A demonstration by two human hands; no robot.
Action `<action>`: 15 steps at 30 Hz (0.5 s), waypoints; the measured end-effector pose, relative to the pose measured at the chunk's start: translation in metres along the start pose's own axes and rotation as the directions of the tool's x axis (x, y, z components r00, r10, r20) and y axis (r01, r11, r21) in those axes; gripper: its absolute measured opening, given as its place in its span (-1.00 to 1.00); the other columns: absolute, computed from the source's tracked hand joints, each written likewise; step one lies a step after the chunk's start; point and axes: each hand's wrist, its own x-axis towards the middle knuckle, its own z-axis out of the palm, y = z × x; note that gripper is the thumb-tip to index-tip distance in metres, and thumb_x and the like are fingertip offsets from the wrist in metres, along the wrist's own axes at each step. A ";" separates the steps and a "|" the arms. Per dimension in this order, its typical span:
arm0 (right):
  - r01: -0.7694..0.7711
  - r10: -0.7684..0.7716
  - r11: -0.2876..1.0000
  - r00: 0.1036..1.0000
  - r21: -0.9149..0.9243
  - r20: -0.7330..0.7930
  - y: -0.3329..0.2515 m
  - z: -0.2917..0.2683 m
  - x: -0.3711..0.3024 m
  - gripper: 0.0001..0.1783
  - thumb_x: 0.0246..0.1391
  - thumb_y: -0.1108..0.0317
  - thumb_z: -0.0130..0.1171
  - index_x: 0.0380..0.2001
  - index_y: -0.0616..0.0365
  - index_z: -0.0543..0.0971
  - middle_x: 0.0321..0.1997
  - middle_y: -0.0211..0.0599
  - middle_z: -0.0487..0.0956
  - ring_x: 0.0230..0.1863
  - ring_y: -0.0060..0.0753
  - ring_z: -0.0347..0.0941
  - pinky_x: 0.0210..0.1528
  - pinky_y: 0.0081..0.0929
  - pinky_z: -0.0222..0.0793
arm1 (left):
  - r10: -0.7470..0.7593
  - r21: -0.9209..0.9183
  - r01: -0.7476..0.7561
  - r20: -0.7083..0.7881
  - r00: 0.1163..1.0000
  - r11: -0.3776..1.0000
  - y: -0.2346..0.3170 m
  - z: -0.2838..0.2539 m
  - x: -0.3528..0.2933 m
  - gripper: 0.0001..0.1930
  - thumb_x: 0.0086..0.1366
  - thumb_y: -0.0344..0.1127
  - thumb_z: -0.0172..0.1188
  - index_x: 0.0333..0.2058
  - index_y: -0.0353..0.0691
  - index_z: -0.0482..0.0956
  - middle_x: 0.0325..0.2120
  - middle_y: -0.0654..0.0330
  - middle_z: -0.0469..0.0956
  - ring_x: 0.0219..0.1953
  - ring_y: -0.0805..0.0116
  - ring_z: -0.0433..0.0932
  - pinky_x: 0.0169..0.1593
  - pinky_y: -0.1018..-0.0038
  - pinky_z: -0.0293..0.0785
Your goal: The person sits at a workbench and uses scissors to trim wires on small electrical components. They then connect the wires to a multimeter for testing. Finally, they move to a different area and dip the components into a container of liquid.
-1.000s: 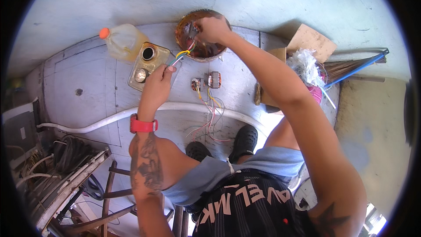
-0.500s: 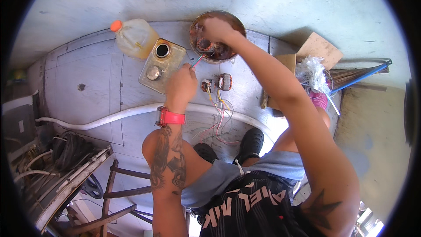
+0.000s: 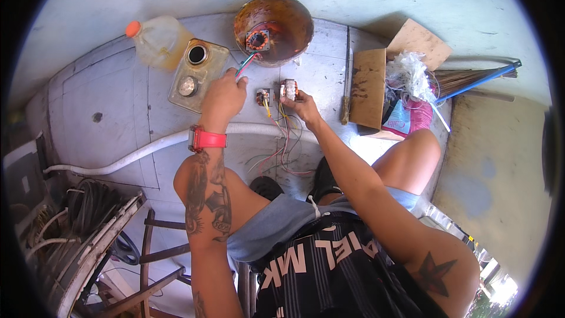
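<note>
My left hand (image 3: 225, 97) is closed around the green, red and white lead wires (image 3: 245, 63) of a motor stator (image 3: 257, 40). That stator, with copper windings ringed by a square core, hangs at the near left side inside a brown-stained metal pot (image 3: 300, 17). Dark reddish liquid lies in the pot's bottom. My right hand (image 3: 304, 110) grips a second stator (image 3: 288, 89) on the floor, thumb at its near side. Just left of it sits a third stator (image 3: 262, 96), its yellow leads trailing toward my feet with other loose wires.
Left of the pot stand a rectangular metal can (image 3: 213, 65) with an uncapped round mouth and a plastic jug (image 3: 162, 41) with an orange cap. A white hose (image 3: 153, 148) crosses the floor. To the right are a cardboard box (image 3: 368, 94) with plastic waste and a broom (image 3: 479, 85).
My right hand has left the pot and come down to the stator on the floor. My left hand still holds the wires. The view has shifted slightly.
</note>
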 end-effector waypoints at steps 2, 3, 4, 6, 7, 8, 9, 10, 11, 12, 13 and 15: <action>-0.038 0.037 0.996 0.999 0.081 0.018 -0.009 0.000 -0.006 -0.28 0.02 0.03 0.58 0.12 0.25 0.59 -0.03 -0.23 0.69 0.10 -0.37 0.52 0.27 -0.32 0.32 | 0.128 0.045 -0.123 -0.148 0.981 0.991 0.005 0.004 -0.015 -0.56 0.43 -0.21 0.16 0.17 -0.34 0.48 0.00 -0.22 0.62 0.06 -0.21 0.60 0.16 0.11 0.49; 0.002 -0.004 0.993 1.000 0.115 0.020 -0.017 0.001 -0.014 -0.32 0.03 0.06 0.57 0.10 0.27 0.60 -0.05 -0.23 0.69 0.04 -0.38 0.54 0.23 -0.34 0.36 | 0.158 0.001 -0.160 -0.150 0.976 0.987 0.008 0.008 -0.022 -0.51 0.41 -0.22 0.19 0.21 -0.35 0.43 0.05 -0.24 0.58 0.10 -0.22 0.56 0.18 0.09 0.47; 0.003 -0.002 0.988 1.000 0.152 -0.008 -0.027 0.002 -0.025 -0.36 0.05 0.09 0.57 0.07 0.29 0.61 -0.07 -0.24 0.69 -0.01 -0.39 0.56 0.18 -0.35 0.39 | 0.160 -0.065 -0.168 -0.121 0.980 0.984 0.011 0.014 -0.030 -0.45 0.38 -0.22 0.21 0.26 -0.37 0.38 0.10 -0.26 0.53 0.14 -0.24 0.53 0.20 0.07 0.46; -0.055 0.063 0.969 0.998 0.242 -0.028 -0.053 -0.003 -0.053 -0.36 0.06 0.12 0.56 0.07 0.35 0.60 -0.05 -0.22 0.69 0.01 -0.39 0.57 0.28 -0.33 0.32 | 0.197 -0.099 -0.203 -0.061 0.978 0.974 0.015 0.028 -0.044 -0.37 0.34 -0.23 0.25 0.30 -0.37 0.33 0.15 -0.28 0.49 0.20 -0.23 0.49 0.24 0.05 0.43; -0.029 0.027 0.967 1.000 0.254 0.008 -0.069 -0.007 -0.070 -0.35 0.06 0.12 0.56 0.09 0.33 0.60 -0.04 -0.23 0.69 0.03 -0.39 0.56 0.31 -0.33 0.29 | 0.230 -0.065 -0.232 -0.036 0.973 0.971 0.018 0.037 -0.051 -0.36 0.33 -0.22 0.28 0.30 -0.37 0.33 0.15 -0.27 0.50 0.22 -0.21 0.48 0.27 0.06 0.42; 0.001 -0.013 0.963 0.999 0.269 0.040 -0.087 -0.012 -0.086 -0.34 0.06 0.13 0.56 0.11 0.32 0.59 -0.03 -0.23 0.69 0.05 -0.38 0.55 0.33 -0.32 0.26 | 0.234 -0.021 -0.234 0.018 0.972 0.972 0.020 0.043 -0.052 -0.34 0.31 -0.21 0.30 0.30 -0.36 0.33 0.14 -0.26 0.50 0.24 -0.18 0.47 0.29 0.08 0.40; 0.065 -0.091 0.956 0.992 0.285 0.081 -0.106 -0.016 -0.098 -0.34 0.06 0.13 0.56 0.12 0.30 0.59 -0.03 -0.24 0.69 0.06 -0.38 0.54 0.36 -0.31 0.24 | 0.317 -0.062 -0.314 0.046 0.947 0.948 0.023 0.050 -0.052 -0.33 0.31 -0.19 0.33 0.30 -0.36 0.34 0.16 -0.21 0.51 0.25 -0.15 0.47 0.28 0.09 0.41; 0.083 -0.110 0.970 0.988 0.228 0.110 -0.127 -0.019 -0.105 -0.35 0.06 0.15 0.56 0.13 0.28 0.59 -0.02 -0.25 0.69 0.06 -0.38 0.54 0.35 -0.31 0.25 | 0.372 -0.095 -0.363 0.108 0.922 0.927 0.028 0.055 -0.050 -0.32 0.31 -0.17 0.35 0.30 -0.35 0.35 0.17 -0.15 0.52 0.25 -0.11 0.48 0.27 0.11 0.42; 0.139 -0.165 0.976 0.975 0.170 0.148 -0.148 -0.022 -0.111 -0.36 0.06 0.16 0.56 0.14 0.26 0.59 -0.02 -0.26 0.68 0.06 -0.37 0.55 0.34 -0.32 0.27 | 0.385 -0.115 -0.368 0.206 0.900 0.923 0.033 0.059 -0.047 -0.31 0.31 -0.15 0.38 0.30 -0.34 0.36 0.18 -0.09 0.52 0.25 -0.08 0.48 0.26 0.13 0.43; 0.178 -0.193 0.979 0.967 0.101 0.166 -0.166 -0.024 -0.118 -0.37 0.06 0.17 0.55 0.14 0.24 0.60 -0.02 -0.28 0.68 0.05 -0.37 0.55 0.33 -0.32 0.29 | 0.430 -0.384 -0.345 0.160 0.889 0.856 0.039 0.062 -0.044 -0.35 0.33 -0.13 0.38 0.27 -0.33 0.39 0.13 -0.03 0.54 0.21 0.00 0.51 0.23 0.17 0.46; 0.252 -0.258 0.966 0.947 0.051 0.194 -0.183 -0.025 -0.121 -0.39 0.07 0.17 0.55 0.12 0.22 0.61 -0.02 -0.28 0.68 0.03 -0.38 0.55 0.30 -0.33 0.31 | 0.433 -0.613 -0.256 0.156 0.888 0.747 0.046 0.065 -0.040 -0.38 0.34 -0.11 0.37 0.25 -0.32 0.42 0.08 0.03 0.56 0.16 0.09 0.54 0.20 0.22 0.48; 0.364 -0.341 0.929 0.914 -0.073 0.219 -0.216 -0.029 -0.119 -0.45 0.08 0.17 0.53 0.09 0.18 0.63 -0.03 -0.30 0.68 0.00 -0.41 0.56 0.26 -0.34 0.36 | 0.384 -0.847 -0.017 0.223 0.896 0.532 0.055 0.061 -0.032 -0.47 0.39 -0.07 0.32 0.17 -0.30 0.47 -0.06 0.12 0.59 0.04 0.23 0.59 0.13 0.30 0.51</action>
